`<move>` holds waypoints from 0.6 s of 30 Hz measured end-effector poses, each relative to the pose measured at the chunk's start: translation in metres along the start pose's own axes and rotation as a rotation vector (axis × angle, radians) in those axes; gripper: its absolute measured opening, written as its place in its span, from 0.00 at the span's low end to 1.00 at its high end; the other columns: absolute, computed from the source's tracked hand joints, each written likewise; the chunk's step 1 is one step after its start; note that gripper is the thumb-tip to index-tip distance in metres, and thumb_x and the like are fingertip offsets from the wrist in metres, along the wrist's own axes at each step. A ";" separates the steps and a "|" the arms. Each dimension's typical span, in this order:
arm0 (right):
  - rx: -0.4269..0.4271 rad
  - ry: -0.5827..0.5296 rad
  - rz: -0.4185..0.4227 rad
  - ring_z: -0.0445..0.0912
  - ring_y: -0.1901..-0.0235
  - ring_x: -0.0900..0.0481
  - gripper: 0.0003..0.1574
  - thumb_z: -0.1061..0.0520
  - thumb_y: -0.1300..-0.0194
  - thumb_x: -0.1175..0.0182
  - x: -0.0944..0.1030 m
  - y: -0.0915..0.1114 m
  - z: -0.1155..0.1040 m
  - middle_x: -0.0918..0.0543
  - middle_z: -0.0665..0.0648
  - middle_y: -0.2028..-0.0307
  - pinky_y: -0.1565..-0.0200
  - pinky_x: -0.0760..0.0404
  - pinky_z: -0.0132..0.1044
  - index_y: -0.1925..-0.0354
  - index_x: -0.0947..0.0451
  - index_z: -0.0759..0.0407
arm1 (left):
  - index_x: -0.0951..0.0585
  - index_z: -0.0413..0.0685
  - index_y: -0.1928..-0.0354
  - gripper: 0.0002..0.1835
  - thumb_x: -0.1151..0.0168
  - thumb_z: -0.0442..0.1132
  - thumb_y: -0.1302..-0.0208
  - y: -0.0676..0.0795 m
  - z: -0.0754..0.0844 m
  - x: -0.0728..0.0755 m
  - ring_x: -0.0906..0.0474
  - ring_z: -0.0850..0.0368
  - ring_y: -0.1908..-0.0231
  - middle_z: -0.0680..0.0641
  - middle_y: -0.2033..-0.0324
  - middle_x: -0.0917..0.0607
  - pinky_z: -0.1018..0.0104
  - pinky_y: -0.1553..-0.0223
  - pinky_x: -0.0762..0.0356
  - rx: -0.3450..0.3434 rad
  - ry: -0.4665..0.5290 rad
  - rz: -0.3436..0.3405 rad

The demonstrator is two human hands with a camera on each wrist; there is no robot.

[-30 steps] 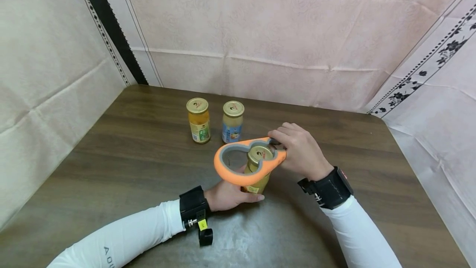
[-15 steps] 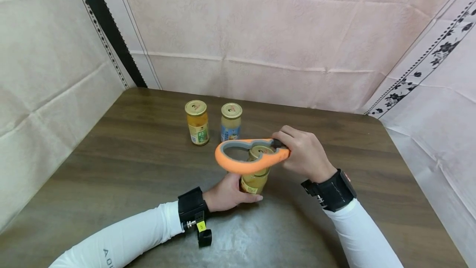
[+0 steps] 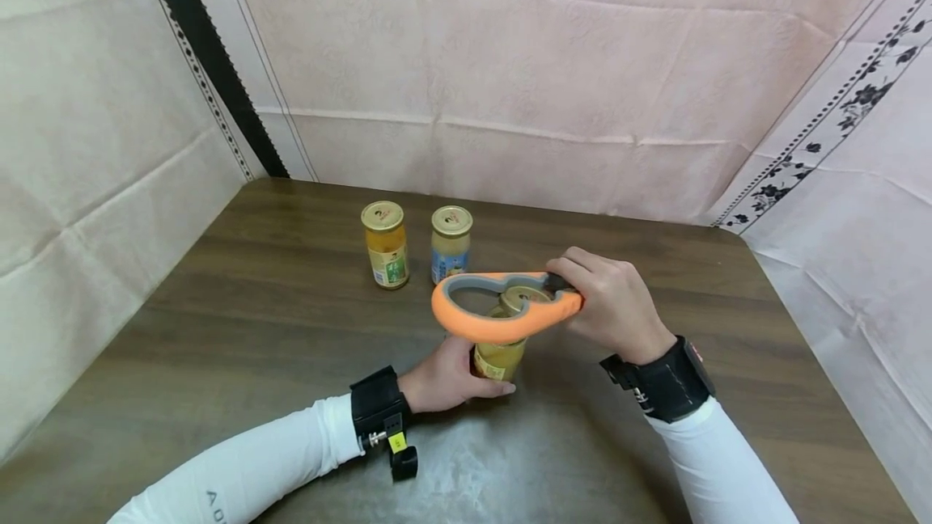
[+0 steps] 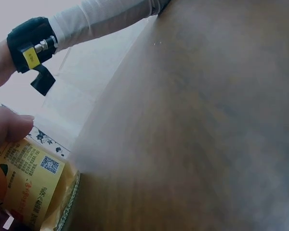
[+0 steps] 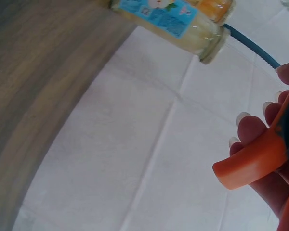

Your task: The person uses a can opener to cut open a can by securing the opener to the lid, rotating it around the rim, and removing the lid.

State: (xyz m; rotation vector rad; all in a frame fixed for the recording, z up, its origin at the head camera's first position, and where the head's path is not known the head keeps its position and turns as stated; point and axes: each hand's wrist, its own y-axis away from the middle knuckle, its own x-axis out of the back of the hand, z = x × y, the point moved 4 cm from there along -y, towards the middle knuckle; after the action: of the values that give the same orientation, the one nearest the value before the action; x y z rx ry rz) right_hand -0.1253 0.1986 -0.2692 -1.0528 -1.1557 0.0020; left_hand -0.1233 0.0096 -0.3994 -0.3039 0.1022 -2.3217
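1. The left hand (image 3: 447, 378) grips the near jar (image 3: 498, 361) low on its body; the jar stands at the surface (image 3: 291, 322), seemingly leaning a little to the right.
2. The right hand (image 3: 615, 303) grips one end of the orange tool (image 3: 473, 322), its fingers curled round it.
3. The gold lid (image 3: 526, 296) shows through the tool's loop, towards the held end; whether the grey lining touches it, I cannot tell.
4. The step in hand looks like fitting the loop about the lid, or working it there.
5. The next move probably calls for the loop level and snug on the lid, with the left hand keeping the jar from turning.
6. Behind, the orange-filled jar (image 3: 386, 253) and blue-labelled jar (image 3: 450, 245) stand upright and lidded, apart from both hands.
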 end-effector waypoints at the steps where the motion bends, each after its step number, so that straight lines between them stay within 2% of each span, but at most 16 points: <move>1: 0.007 -0.003 0.006 0.43 0.76 0.21 0.15 0.63 0.53 0.26 0.002 -0.001 -0.001 0.17 0.54 0.71 0.73 0.17 0.38 0.64 0.16 0.62 | 0.30 0.59 0.33 0.34 0.28 0.34 0.38 0.000 0.000 0.000 0.22 0.57 0.45 0.51 0.43 0.21 0.61 0.40 0.22 0.003 -0.012 -0.001; 8: 0.037 -0.017 0.031 0.42 0.76 0.21 0.16 0.64 0.54 0.25 0.014 -0.005 -0.010 0.17 0.54 0.71 0.73 0.17 0.39 0.64 0.17 0.62 | 0.26 0.63 0.37 0.30 0.26 0.36 0.39 -0.008 0.001 0.002 0.21 0.61 0.46 0.56 0.44 0.20 0.64 0.40 0.23 0.032 -0.073 -0.003; 18: 0.059 -0.009 0.061 0.43 0.76 0.19 0.20 0.67 0.58 0.23 0.020 -0.007 -0.016 0.15 0.53 0.71 0.73 0.16 0.40 0.63 0.17 0.61 | 0.36 0.62 0.28 0.41 0.28 0.30 0.39 -0.018 0.001 0.000 0.25 0.60 0.38 0.54 0.36 0.24 0.62 0.33 0.27 -0.014 -0.012 -0.042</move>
State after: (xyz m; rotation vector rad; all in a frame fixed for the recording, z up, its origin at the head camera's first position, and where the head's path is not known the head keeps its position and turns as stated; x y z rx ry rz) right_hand -0.1072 0.1937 -0.2499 -1.0363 -1.1248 0.0881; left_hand -0.1354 0.0224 -0.3958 -0.3305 0.1073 -2.3613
